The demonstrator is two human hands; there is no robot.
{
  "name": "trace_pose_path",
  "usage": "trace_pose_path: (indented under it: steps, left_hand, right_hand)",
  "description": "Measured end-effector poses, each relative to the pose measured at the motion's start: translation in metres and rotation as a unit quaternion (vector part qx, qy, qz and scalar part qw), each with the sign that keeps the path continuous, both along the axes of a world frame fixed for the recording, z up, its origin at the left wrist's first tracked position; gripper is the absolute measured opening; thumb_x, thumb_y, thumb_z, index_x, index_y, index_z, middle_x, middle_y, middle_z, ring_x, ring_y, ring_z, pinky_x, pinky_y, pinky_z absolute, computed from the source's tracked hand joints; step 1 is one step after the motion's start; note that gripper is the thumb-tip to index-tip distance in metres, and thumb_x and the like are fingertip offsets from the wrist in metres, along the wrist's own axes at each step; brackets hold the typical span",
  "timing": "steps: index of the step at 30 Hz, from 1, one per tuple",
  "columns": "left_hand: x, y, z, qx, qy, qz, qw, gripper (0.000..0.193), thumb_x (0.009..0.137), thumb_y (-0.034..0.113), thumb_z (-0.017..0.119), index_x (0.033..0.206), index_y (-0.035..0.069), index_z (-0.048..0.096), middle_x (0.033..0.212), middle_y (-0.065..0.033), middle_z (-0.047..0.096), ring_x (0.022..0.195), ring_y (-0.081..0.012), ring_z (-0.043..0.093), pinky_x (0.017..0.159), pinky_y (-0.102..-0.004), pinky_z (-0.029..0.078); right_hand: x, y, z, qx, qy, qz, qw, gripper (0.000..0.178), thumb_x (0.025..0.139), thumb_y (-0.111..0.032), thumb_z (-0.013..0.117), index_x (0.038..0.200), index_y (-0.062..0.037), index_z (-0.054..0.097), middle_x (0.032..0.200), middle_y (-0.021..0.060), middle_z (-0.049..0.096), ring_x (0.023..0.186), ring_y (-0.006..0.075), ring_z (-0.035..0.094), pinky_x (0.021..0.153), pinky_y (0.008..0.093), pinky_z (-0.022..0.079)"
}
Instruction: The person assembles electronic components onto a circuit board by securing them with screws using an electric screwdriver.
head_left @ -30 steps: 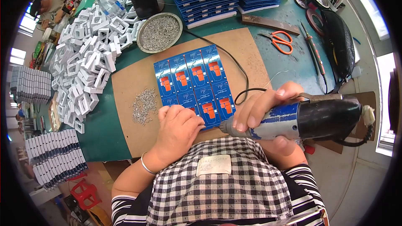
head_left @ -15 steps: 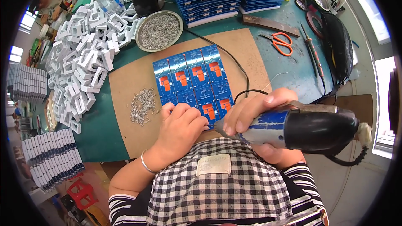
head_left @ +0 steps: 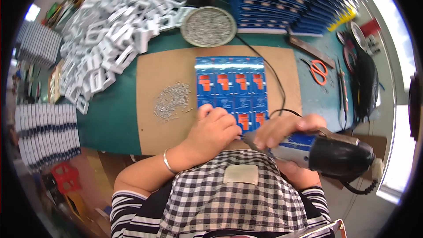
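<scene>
A blue circuit board panel (head_left: 231, 99), with orange cut-out shapes in several of its sections, lies on a brown board (head_left: 167, 66) in front of me. Over its near left part rests my left hand (head_left: 213, 128), fingers curled; whatever the fingertips pinch at the near edge is hidden. My right hand (head_left: 282, 134) wraps round a corded electric screwdriver (head_left: 337, 156) with a blue and grey body and a black rear end. Its nose points left, close by my left fingertips, and its tip is blurred. Loose small screws (head_left: 172, 101) lie left of the panel.
A round dish (head_left: 209, 26) full of screws stands behind the panel. White plastic frames (head_left: 114, 31) heap up at the left; stacked blue panels (head_left: 273, 4) rise at the back. Orange-handled scissors (head_left: 318, 71) and a soldering iron (head_left: 343, 88) lie right. A black cord (head_left: 273, 72) crosses the brown board.
My view has shifted and turned, so the bench appears farther right and straighter. Both hands keep their places at the panel's near edge, the screwdriver still in my right hand.
</scene>
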State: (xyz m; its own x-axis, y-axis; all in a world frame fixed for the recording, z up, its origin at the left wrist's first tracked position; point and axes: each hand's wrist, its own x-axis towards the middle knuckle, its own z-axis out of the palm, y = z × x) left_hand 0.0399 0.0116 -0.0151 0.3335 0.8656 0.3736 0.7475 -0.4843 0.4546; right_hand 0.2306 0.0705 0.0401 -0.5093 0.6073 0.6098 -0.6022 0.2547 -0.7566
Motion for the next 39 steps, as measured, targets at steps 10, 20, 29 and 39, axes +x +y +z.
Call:
trace_pose_path:
  steps: [10, 20, 29, 39]
  left_hand:
    - [-0.008, -0.007, -0.009, -0.001, -0.058, -0.031, 0.998, 0.015, 0.075, 0.021, 0.07, 0.089, 0.017, 0.067, 0.089, 0.0024, 0.057, 0.095, -0.0171, 0.054, 0.088, -0.0389, 0.035]
    - [-0.134, -0.019, 0.004, 0.046, 0.039, 0.235, 0.97, 0.01, 0.077, 0.011, 0.07, 0.087, 0.01, 0.067, 0.085, -0.0037, 0.061, 0.083, -0.0234, 0.058, 0.078, -0.0381, 0.044]
    - [-0.148, -0.013, -0.01, 0.011, 0.068, 0.218, 0.974, 0.012, 0.077, 0.005, 0.07, 0.087, 0.006, 0.065, 0.084, -0.008, 0.06, 0.081, -0.0285, 0.057, 0.075, -0.0389, 0.048]
    - [-0.044, 0.001, 0.022, 0.061, 0.024, 0.033, 0.997, 0.019, 0.073, 0.008, 0.073, 0.089, 0.011, 0.063, 0.09, -0.0038, 0.06, 0.087, -0.0256, 0.055, 0.078, -0.0403, 0.042]
  right_hand:
    - [-0.019, -0.002, 0.01, 0.061, -0.087, -0.009, 0.994, 0.057, 0.079, -0.012, 0.074, 0.119, -0.0047, 0.034, 0.087, 0.0192, 0.06, 0.071, 0.0296, 0.063, 0.064, 0.0423, 0.054]
    - [-0.018, 0.0, 0.001, -0.091, -0.063, -0.063, 0.992, 0.057, 0.082, -0.024, 0.078, 0.115, -0.0091, 0.034, 0.083, 0.0147, 0.059, 0.076, 0.0287, 0.064, 0.068, 0.0439, 0.055]
    - [-0.008, 0.02, -0.008, -0.176, 0.082, -0.06, 0.979, 0.057, 0.076, -0.03, 0.073, 0.117, -0.0079, 0.04, 0.078, 0.0131, 0.058, 0.067, 0.0283, 0.062, 0.063, 0.043, 0.054]
    - [0.033, 0.003, 0.014, -0.143, 0.09, -0.143, 0.975, 0.057, 0.079, -0.022, 0.074, 0.119, -0.0108, 0.036, 0.081, 0.0138, 0.06, 0.073, 0.0298, 0.064, 0.07, 0.0425, 0.055]
